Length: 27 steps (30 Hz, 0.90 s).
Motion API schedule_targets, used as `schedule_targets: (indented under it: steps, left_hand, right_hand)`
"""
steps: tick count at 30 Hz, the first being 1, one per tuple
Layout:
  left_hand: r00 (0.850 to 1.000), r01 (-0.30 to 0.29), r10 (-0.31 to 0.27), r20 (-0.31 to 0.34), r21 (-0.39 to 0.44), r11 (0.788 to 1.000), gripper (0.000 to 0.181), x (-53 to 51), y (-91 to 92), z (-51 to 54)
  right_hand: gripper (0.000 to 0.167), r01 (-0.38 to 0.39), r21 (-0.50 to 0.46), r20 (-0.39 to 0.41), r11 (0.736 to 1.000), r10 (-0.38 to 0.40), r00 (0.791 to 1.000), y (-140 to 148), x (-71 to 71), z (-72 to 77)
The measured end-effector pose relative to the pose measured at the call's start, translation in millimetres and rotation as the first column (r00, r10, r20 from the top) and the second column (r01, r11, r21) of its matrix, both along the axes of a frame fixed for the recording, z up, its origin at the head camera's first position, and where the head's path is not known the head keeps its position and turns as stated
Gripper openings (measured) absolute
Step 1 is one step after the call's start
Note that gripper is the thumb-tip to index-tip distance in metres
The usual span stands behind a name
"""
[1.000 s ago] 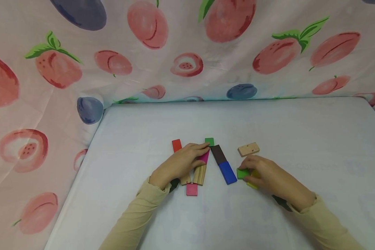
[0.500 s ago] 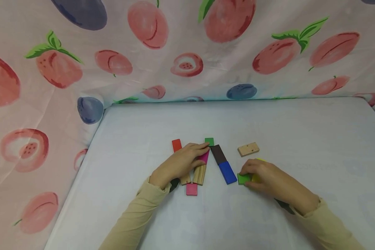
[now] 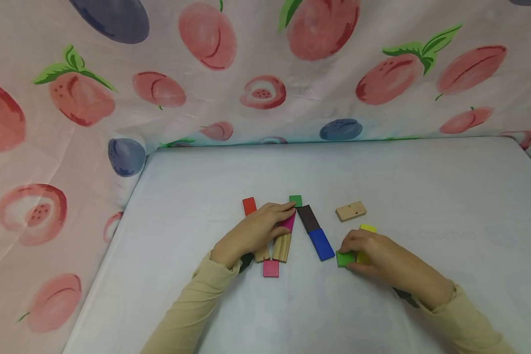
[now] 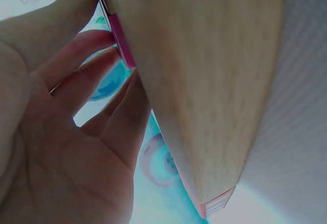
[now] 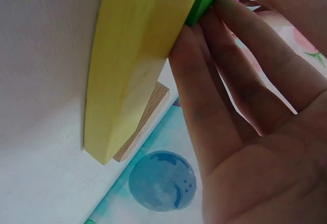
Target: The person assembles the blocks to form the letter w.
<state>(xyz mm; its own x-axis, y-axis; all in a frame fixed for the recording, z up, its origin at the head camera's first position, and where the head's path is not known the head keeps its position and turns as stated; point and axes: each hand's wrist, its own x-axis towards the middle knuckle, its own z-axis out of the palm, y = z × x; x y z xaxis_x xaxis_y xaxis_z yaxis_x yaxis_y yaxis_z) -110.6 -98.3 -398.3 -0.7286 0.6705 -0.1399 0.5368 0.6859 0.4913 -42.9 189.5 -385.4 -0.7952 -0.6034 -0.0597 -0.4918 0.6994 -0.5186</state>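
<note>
My left hand (image 3: 256, 227) rests over two rows of blocks that slant towards a pink block (image 3: 271, 269). Its fairly straight fingers touch the magenta block (image 3: 288, 222), which borders a small dark green block (image 3: 295, 200). Near the hand lie a red block (image 3: 249, 205) and a bare wooden block (image 3: 281, 247); the palm hides part of the left row. Between thumb and fingers, my right hand (image 3: 377, 253) pinches a light green block (image 3: 345, 259), just beside the blue block (image 3: 321, 244). Partly under that hand is a yellow block (image 3: 368, 228), large in the right wrist view.
A dark brown block (image 3: 308, 219) meets the blue one end to end. Farther back on the right lies a loose wooden block (image 3: 351, 211). Fruit-printed cloth (image 3: 265, 59) rises behind the white tabletop (image 3: 203, 177).
The right hand has drawn the light green block a little towards the person, along the blue block's near end. More of the yellow block's far end shows. The left hand has stayed put.
</note>
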Motion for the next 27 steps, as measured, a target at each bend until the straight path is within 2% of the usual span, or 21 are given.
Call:
schedule_targets:
  steps: [10, 27]
  left_hand:
    - [1.0, 0.006, -0.006, -0.008, 0.007, 1.0, 0.053, -0.2, -0.7, 0.0]
    - [1.0, 0.004, -0.004, -0.008, 0.013, 1.0, 0.053, -0.3, -0.7, -0.9]
  right_hand:
    - [0.02, -0.034, 0.003, 0.029, 0.999, 0.034, 0.999, -2.0, 2.7, 0.7]
    - [0.022, -0.07, 0.001, -0.053, 0.998, 0.07, 0.996, -3.8, 8.0, 0.5]
